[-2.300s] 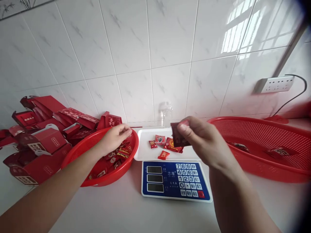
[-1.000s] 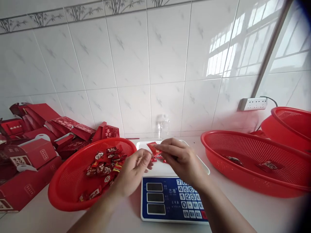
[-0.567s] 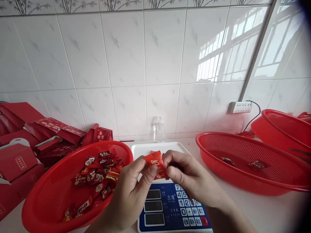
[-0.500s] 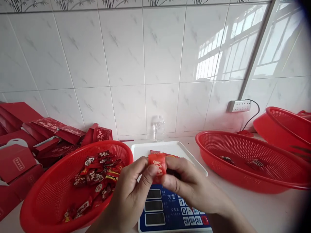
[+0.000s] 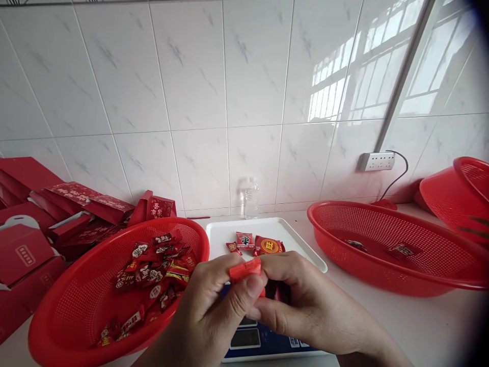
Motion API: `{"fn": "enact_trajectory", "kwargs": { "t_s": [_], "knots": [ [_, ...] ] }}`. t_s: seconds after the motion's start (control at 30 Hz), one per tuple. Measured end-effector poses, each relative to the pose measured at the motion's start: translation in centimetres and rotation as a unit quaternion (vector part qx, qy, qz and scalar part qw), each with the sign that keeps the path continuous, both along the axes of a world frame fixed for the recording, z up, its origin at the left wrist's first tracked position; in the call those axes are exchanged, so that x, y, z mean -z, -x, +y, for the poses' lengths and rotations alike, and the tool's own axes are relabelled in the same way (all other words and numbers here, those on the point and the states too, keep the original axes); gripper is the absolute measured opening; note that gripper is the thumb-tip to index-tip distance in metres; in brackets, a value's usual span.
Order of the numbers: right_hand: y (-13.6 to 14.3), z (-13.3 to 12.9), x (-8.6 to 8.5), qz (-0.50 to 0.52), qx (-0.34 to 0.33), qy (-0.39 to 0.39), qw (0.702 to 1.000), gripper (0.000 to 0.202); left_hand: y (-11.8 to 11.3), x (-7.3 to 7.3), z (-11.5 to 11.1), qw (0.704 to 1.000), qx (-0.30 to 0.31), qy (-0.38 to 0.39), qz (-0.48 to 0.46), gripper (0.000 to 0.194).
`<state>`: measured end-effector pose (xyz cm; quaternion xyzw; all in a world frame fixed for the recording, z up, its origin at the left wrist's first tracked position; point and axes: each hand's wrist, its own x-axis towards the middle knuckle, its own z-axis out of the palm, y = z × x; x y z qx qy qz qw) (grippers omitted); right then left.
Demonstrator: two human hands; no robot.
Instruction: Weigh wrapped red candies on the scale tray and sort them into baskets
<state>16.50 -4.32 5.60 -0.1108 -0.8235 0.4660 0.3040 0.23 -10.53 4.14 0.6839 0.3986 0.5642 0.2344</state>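
Between my two hands is a small bright-red candy packet. My left hand pinches it with thumb and forefinger, the thumb lying across its front. My right hand closes on its right side, and something dark red shows within the curled fingers, too hidden to name. Both hands are above a digital scale, covering much of its blue panel. On the scale's white tray, just behind my fingers, lie a red packet with a black character, a red packet with a gold round emblem and smaller wrapped pieces.
A red basket with many wrapped snacks stands at left, red gift boxes piled behind it. At right, another red basket holds a few packets; more red baskets lean behind. A clear bottle stands by the wall.
My hands have turned the red packet, so its printed front is now mostly covered by my left thumb. The view has tilted down slightly, and packets on the tray show more.
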Motion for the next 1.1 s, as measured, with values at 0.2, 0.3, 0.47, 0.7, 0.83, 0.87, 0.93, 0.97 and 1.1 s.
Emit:
{"fn": "enact_trajectory", "kwargs": {
  "t_s": [0.2,0.3,0.47,0.7,0.83,0.87,0.93,0.97,1.1],
  "knots": [
    [-0.3,0.0,-0.1,0.035,-0.06,0.039,0.997,0.037,-0.5,-0.1,-0.2,0.996,0.075,0.011,-0.055,0.028],
    [-0.4,0.0,-0.2,0.034,-0.058,0.049,0.997,0.04,-0.8,-0.3,-0.3,0.993,0.076,0.049,-0.074,0.044],
    [-0.2,0.2,-0.3,0.001,-0.047,0.033,0.998,0.051,-0.9,-0.1,-0.1,0.998,0.017,0.035,-0.051,0.055],
    [0.5,0.0,-0.4,0.03,-0.001,-0.03,0.999,0.055,-0.1,0.3,0.5,1.0,0.023,0.011,-0.011,0.06],
    [1.1,-0.4,-0.4,0.155,0.058,-0.007,0.986,0.051,-0.7,0.0,-0.1,0.999,0.033,0.025,0.002,0.047],
    [1.2,-0.5,-0.4,0.186,0.066,0.004,0.98,0.049,-0.9,-0.1,-0.3,0.999,0.02,0.042,0.001,0.04],
    [1.3,-0.7,-0.4,0.227,0.063,0.024,0.972,0.046,-1.4,0.0,-0.6,0.997,-0.013,0.079,-0.018,0.032],
    [1.4,-0.8,-0.4,0.232,0.05,0.034,0.971,0.045,-1.5,0.1,-0.7,0.995,-0.025,0.089,-0.034,0.033],
    [1.3,-0.8,-0.5,0.205,-0.029,0.078,0.975,0.045,-1.2,0.5,-0.4,0.989,0.038,0.092,-0.107,0.034]
  ]
}}
